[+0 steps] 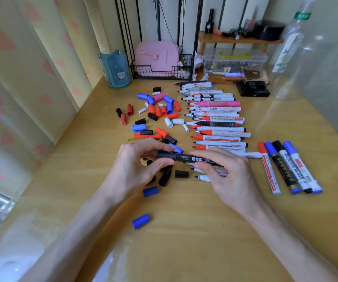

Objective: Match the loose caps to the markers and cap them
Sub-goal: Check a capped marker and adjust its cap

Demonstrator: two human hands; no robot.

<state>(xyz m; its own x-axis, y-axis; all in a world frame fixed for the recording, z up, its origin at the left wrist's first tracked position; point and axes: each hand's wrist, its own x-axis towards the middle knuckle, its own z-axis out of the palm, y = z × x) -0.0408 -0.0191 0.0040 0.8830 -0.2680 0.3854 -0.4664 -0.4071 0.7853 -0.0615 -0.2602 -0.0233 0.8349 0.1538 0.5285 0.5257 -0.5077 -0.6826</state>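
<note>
both hands up over the wooden desk (204,231): left hand (135,165) pinches the black cap (167,155) sitting on the end of the black marker (192,158), right hand (225,174) grips the barrel. loose caps (158,110) lie scattered left, uncapped markers (217,123) rowed in the middle, four capped markers (288,165) off to the right.

Bare forearms (76,231) run to left grip (135,165) and right grip (231,178), nails (200,165) short.
</note>
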